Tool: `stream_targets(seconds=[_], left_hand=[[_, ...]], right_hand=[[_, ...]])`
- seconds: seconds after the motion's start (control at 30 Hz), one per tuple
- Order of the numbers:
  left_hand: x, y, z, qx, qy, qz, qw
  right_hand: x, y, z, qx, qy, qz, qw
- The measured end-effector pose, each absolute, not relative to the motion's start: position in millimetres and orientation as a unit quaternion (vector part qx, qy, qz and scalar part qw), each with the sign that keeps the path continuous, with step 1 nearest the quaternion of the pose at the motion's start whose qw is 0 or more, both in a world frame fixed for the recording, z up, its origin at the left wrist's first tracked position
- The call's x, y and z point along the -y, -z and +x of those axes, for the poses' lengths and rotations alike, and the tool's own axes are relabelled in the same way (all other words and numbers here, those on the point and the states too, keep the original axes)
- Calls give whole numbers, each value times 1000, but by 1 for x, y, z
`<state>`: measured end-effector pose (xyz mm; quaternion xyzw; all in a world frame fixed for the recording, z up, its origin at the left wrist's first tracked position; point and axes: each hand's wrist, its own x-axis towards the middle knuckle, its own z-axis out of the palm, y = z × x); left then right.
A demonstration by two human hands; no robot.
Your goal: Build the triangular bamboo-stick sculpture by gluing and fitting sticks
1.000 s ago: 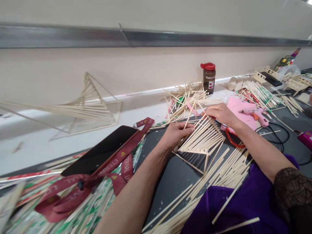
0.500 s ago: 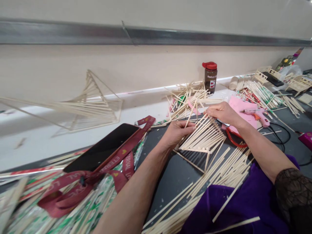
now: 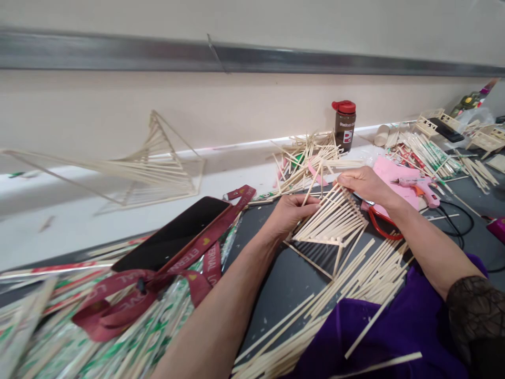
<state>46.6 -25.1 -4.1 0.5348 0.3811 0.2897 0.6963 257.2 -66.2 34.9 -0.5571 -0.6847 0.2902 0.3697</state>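
A fan-like lattice of thin wooden sticks on a triangular base stands on the dark tabletop, its rows of sticks twisting upward. My left hand closes around its left side, thumb and fingers pinching near a slanting stick. At the upper end, my right hand pinches the stick tips between thumb and fingers; the exact contact is partly hidden. Scissors with red handles lie just below my right wrist. Loose wooden sticks are spread in front of the lattice, some over purple cloth.
A pink glue gun rests on pink paper at right, its cable trailing. Behind are a stick heap and a bottle. At left, a phone with a red lanyard covers wrapped sticks; a larger stick model stands near the wall.
The view has shifted slightly, so everything appears a little farther right. Both hands keep their grip on the stick lattice, with no clear change in its shape.
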Motion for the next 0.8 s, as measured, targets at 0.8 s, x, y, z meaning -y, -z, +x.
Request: stream_targets(seconds=[0.8], left_hand=[[10,-5,14,-345,-232,651,635]], right_hand=[[77,-41,255,606,-314,-591,430]])
